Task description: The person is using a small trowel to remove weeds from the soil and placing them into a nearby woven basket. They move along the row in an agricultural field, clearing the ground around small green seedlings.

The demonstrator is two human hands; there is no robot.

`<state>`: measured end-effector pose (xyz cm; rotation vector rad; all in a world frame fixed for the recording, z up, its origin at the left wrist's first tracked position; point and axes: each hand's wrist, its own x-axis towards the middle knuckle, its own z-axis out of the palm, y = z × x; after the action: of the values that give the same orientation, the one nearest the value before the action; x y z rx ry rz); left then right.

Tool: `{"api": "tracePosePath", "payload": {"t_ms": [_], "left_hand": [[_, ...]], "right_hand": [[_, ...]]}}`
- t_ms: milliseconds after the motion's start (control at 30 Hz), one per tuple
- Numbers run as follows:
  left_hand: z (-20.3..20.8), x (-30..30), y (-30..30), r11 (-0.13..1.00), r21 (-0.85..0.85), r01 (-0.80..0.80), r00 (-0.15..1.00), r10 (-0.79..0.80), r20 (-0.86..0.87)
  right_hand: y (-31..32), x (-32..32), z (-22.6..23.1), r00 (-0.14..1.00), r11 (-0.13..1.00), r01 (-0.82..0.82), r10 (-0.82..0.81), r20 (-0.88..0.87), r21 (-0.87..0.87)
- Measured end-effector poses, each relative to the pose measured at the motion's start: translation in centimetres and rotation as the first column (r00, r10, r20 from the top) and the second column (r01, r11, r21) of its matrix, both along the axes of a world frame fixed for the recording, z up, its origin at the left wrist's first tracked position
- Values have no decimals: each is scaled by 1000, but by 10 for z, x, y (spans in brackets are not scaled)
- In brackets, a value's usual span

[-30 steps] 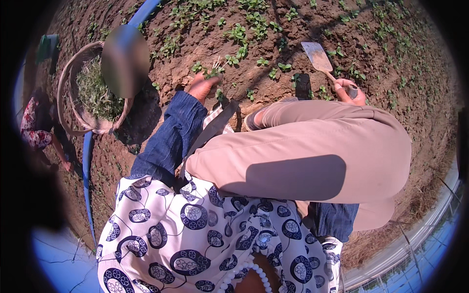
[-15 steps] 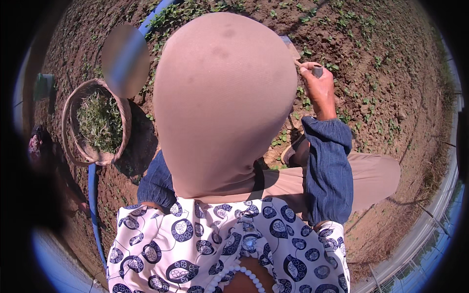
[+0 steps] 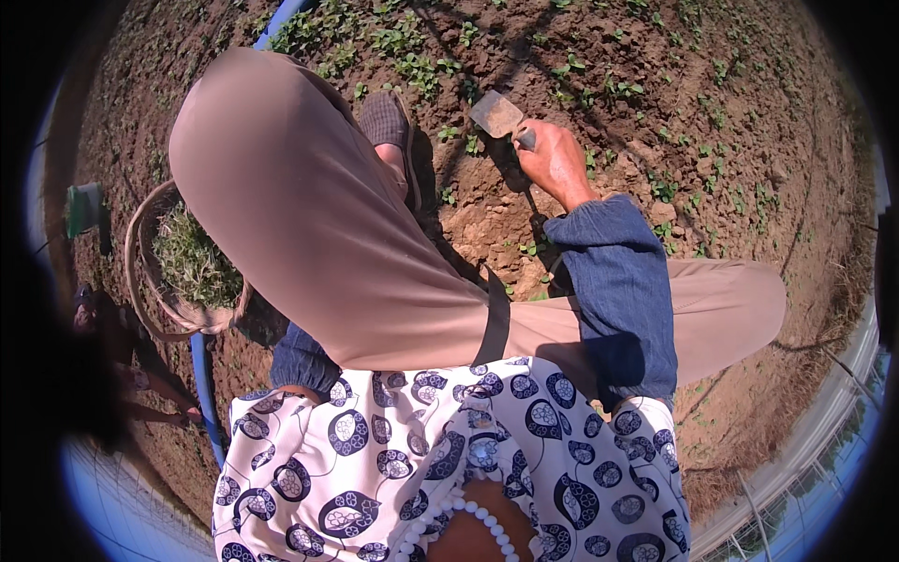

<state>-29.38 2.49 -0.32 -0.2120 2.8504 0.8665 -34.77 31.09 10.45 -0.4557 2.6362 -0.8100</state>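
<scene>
Right hand clamps the trowel by its handle, probably for control near those seedlings; left hand's hidden, can't tell.

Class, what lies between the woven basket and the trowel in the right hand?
Between basket and trowel, the head view shows the raised tan-trousered leg, its dark shoe, then soil with small green plants.
</scene>
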Motion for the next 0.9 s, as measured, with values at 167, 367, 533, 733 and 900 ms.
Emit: {"api": "tracePosePath", "payload": {"t_ms": [167,367,533,733,900], "left_hand": [[-12,-19,-21,999,26,-46,999,46,24],[-6,-32,-76,986,46,-158,987,157,28],[-7,-48,-80,982,73,-173,985,172,14],[-9,-49,-76,980,96,-176,984,177,0],[-14,-43,-87,978,95,-184,982,186,-14]], "right_hand": [[6,12,-14,965,912,-257,263,27,320],[8,16,39,971,880,-211,240,-16,426],[-9,9,18,940,894,-267,324,-108,360],[-12,10,24,891,803,-378,451,-55,460],[0,31,75,952,820,-275,305,23,502]]}}
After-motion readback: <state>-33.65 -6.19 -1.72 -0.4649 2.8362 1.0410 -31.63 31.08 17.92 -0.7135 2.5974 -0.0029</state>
